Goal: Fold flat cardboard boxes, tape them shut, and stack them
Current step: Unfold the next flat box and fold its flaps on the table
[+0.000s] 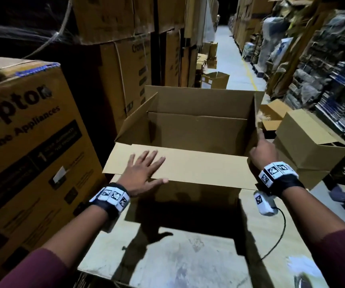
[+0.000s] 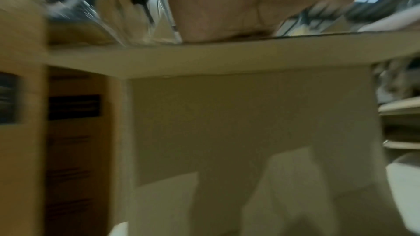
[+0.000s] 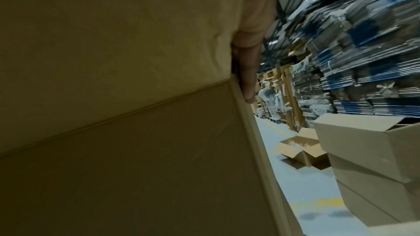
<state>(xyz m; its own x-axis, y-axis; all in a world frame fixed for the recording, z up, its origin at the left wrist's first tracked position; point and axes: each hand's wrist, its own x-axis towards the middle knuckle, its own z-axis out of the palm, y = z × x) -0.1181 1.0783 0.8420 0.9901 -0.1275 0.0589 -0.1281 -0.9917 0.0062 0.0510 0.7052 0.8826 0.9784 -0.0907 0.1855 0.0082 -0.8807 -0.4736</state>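
An open brown cardboard box (image 1: 190,129) stands on a pale work surface (image 1: 188,258), its top flaps spread. My left hand (image 1: 146,169) lies flat, fingers spread, on the near flap (image 1: 204,167), which sticks out level toward me. In the blurred left wrist view that flap (image 2: 227,56) shows from below, above the box's front wall (image 2: 250,123). My right hand (image 1: 263,148) rests against the outside of the upright right flap (image 1: 256,113) at the near right corner. One straight finger (image 3: 248,78) lies along the cardboard's (image 3: 136,132) edge. The other right fingers are hidden.
A tall printed appliance carton (image 1: 28,152) stands close on the left, with more stacked cartons (image 1: 125,59) behind it. Two plain boxes (image 1: 308,146) are stacked at the right. An open box (image 1: 216,80) sits on the aisle floor. Packed shelves (image 1: 333,80) line the right side.
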